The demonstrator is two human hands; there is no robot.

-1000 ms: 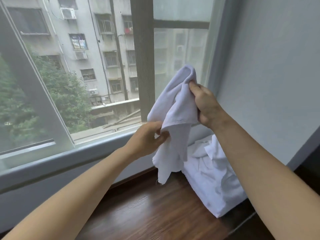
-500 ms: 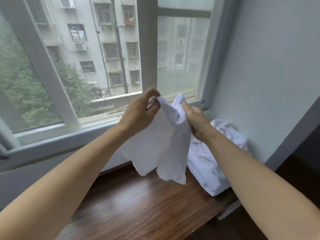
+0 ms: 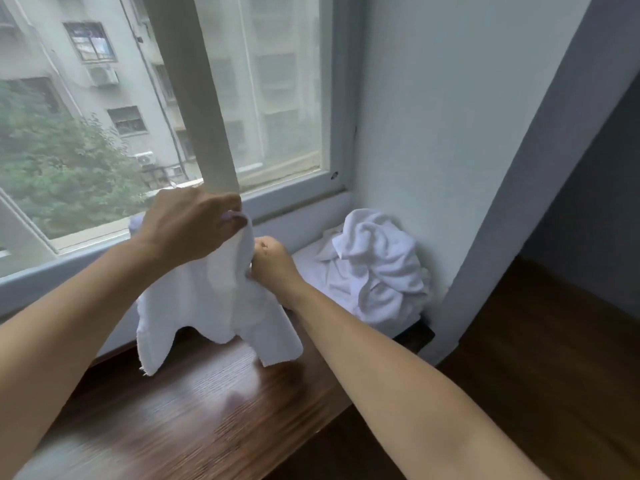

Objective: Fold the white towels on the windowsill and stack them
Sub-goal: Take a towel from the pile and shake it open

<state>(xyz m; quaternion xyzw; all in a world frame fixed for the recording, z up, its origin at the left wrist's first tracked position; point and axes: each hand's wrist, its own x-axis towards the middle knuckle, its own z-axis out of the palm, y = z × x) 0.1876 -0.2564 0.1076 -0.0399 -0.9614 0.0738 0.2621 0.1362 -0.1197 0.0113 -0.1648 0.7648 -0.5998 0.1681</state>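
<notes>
A white towel (image 3: 207, 306) hangs in the air above the dark wooden windowsill (image 3: 194, 410), its lower corners dangling just over the wood. My left hand (image 3: 187, 226) pinches the towel's top edge, fingers curled round the cloth. My right hand (image 3: 273, 261) grips the same edge a little lower and to the right, close beside the left. A crumpled pile of white towels (image 3: 374, 268) lies on the sill's right end, against the wall corner.
The window frame (image 3: 291, 192) and glass run along the back of the sill, with a vertical mullion (image 3: 201, 98) just behind my left hand. A pale wall (image 3: 450, 133) closes the right side. Dark floor (image 3: 554, 341) lies beyond the sill's right edge.
Both hands have come down with the towel, from raised in front of the glass to just above the sill. They now sit closer together on its top edge.
</notes>
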